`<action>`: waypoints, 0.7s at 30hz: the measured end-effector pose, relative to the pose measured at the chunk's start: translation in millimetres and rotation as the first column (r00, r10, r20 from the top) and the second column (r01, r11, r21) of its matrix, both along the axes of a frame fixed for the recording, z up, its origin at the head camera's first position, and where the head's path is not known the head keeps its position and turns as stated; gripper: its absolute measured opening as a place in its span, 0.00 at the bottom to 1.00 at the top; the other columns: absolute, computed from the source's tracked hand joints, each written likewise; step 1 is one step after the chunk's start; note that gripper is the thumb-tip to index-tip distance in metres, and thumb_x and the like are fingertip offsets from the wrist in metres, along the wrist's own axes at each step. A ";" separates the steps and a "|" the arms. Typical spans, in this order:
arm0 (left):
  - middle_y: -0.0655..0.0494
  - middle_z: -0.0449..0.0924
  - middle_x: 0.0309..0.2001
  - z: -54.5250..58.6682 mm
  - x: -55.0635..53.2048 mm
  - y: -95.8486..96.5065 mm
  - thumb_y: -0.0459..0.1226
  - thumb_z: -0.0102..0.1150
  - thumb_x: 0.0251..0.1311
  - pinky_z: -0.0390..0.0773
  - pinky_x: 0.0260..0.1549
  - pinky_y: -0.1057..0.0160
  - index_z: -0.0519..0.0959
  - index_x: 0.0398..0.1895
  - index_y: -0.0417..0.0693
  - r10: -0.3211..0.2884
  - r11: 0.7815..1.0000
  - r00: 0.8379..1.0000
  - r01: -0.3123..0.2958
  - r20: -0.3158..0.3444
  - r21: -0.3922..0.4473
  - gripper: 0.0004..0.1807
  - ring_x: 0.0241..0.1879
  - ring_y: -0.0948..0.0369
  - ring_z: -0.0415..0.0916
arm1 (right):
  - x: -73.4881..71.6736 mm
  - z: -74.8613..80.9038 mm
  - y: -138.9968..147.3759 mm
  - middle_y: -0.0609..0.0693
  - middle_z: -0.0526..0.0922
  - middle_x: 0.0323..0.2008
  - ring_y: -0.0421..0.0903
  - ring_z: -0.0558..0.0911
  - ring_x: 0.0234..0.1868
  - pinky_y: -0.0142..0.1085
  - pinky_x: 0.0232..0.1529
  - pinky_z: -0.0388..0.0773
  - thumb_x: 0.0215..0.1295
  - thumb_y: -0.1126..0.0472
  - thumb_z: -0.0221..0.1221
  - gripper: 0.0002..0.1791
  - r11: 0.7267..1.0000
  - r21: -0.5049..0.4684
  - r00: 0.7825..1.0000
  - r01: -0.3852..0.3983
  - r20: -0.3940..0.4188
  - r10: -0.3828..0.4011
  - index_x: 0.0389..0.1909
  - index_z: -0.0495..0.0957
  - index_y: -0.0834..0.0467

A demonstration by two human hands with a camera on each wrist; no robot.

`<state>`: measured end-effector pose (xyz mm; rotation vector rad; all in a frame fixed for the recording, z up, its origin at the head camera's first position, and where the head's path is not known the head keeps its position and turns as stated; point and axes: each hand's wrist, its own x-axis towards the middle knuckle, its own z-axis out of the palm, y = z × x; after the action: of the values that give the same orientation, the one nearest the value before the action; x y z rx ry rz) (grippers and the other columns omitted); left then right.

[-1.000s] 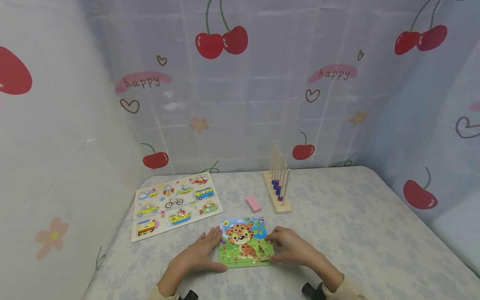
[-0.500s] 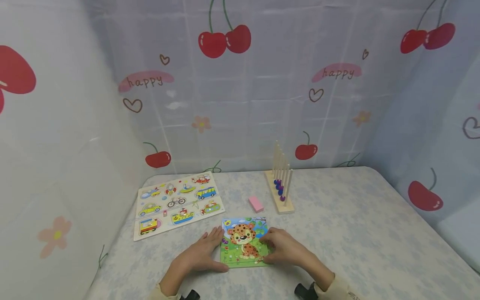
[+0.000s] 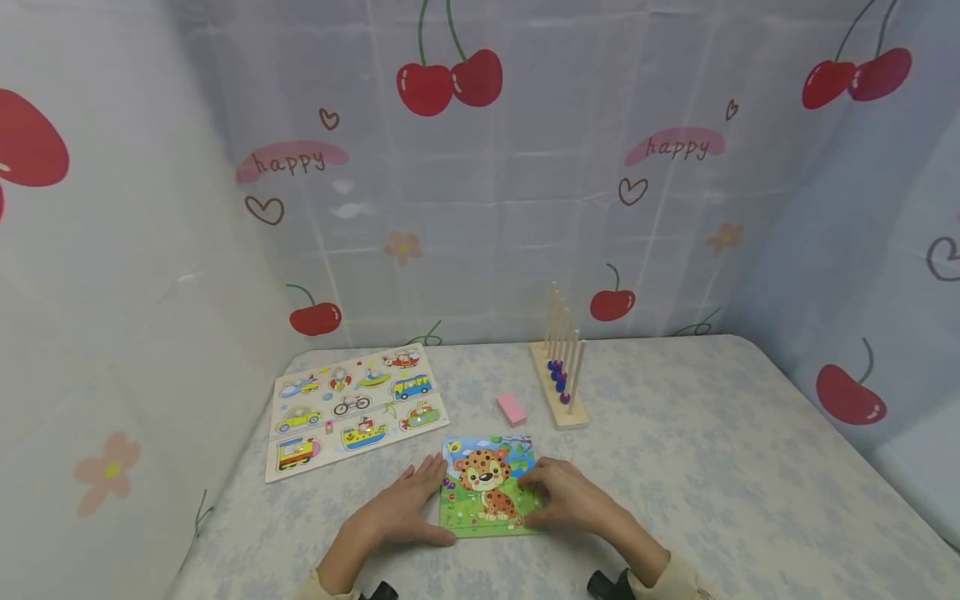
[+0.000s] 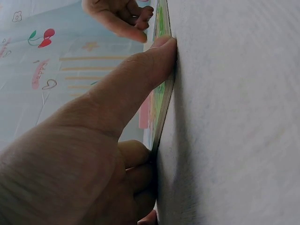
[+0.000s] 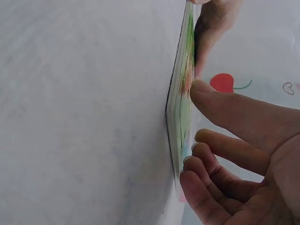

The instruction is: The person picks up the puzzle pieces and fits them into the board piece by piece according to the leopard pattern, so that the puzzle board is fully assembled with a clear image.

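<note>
A square jigsaw puzzle (image 3: 484, 477) with a cartoon leopard on green grass lies flat at the near middle of the table. My left hand (image 3: 397, 508) rests at its left side with straight fingers, and the thumb (image 4: 161, 54) lies along the near edge. Over the right part of the puzzle is my right hand (image 3: 573, 497), fingers bent loosely. In the right wrist view its thumb (image 5: 206, 96) and fingertips (image 5: 192, 164) are right at the picture surface, and no piece shows between them. The hand hides the puzzle's right edge from the head view.
A pink block (image 3: 512, 409) lies just behind the puzzle. Further back stands a wooden peg rack (image 3: 573, 417) with upright rods and several purple-blue beads. A vehicle picture board (image 3: 333, 429) lies at the left. Printed curtains (image 3: 480, 208) enclose the table.
A second ago a lower-right piece by my right fingers sat askew; now the visible picture lies even. My right hand shifted slightly left over the puzzle and then held still. The left hand stayed.
</note>
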<state>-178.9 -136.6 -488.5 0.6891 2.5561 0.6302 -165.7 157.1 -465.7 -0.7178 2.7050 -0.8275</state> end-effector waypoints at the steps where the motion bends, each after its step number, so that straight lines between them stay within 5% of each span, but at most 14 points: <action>1: 0.47 0.44 0.79 0.2 0.3 -0.3 0.64 0.67 0.46 0.45 0.77 0.44 0.50 0.77 0.41 0.000 1.000 1.000 0.000 0.001 0.000 0.62 0.79 0.51 0.41 | 0.0 -0.1 -0.1 0.42 0.76 0.31 0.35 0.68 0.29 0.27 0.28 0.66 0.46 0.53 0.75 0.24 1.000 -0.003 1.000 0.000 0.002 0.000 0.46 0.84 0.58; 10: 0.47 0.45 0.79 3.1 2.3 -1.8 0.64 0.67 0.46 0.45 0.77 0.44 0.50 0.77 0.41 0.006 1.000 1.000 -0.006 -0.003 0.000 0.62 0.79 0.51 0.41 | -1.3 0.6 -0.6 0.42 0.77 0.32 0.35 0.71 0.29 0.27 0.28 0.69 0.48 0.55 0.74 0.22 1.000 -0.021 1.000 -0.002 0.012 0.003 0.45 0.84 0.60; 15: 0.47 0.46 0.78 4.1 2.3 -2.3 0.64 0.68 0.44 0.45 0.76 0.43 0.51 0.77 0.43 -0.002 1.000 1.000 0.002 -0.005 0.018 0.62 0.78 0.50 0.42 | 2.6 9.4 2.6 0.46 0.80 0.40 0.42 0.77 0.39 0.35 0.37 0.78 0.48 0.51 0.74 0.28 0.993 0.046 0.988 0.107 -0.118 -0.101 0.51 0.82 0.58; 17: 0.48 0.47 0.78 5.9 3.2 -2.2 0.65 0.67 0.45 0.49 0.75 0.42 0.52 0.77 0.47 0.000 1.000 0.999 0.001 -0.038 0.023 0.60 0.78 0.48 0.45 | 5.3 12.6 6.7 0.49 0.80 0.48 0.47 0.78 0.48 0.42 0.47 0.80 0.47 0.48 0.74 0.34 0.981 0.105 0.959 0.165 -0.251 -0.135 0.56 0.79 0.56; 19: 0.49 0.50 0.78 8.4 4.0 -1.5 0.63 0.66 0.49 0.52 0.74 0.42 0.54 0.77 0.50 -0.011 1.000 0.990 0.014 -0.144 0.019 0.56 0.77 0.48 0.48 | 7.6 14.6 11.9 0.54 0.77 0.56 0.54 0.75 0.58 0.51 0.55 0.78 0.46 0.45 0.74 0.40 0.958 0.176 0.902 0.228 -0.410 -0.139 0.62 0.75 0.54; 21: 0.50 0.53 0.77 12.1 5.5 -0.2 0.60 0.63 0.54 0.56 0.73 0.42 0.56 0.76 0.51 -0.025 1.000 0.949 0.024 -0.314 -0.005 0.49 0.76 0.48 0.51 | 9.4 15.5 17.3 0.58 0.70 0.65 0.60 0.68 0.66 0.56 0.63 0.71 0.42 0.42 0.75 0.49 0.925 0.237 0.821 0.297 -0.558 -0.121 0.68 0.70 0.51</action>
<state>-173.4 -136.8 -476.5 0.8822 2.8320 0.5477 -156.3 174.4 -450.2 -0.6528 3.3600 -0.2200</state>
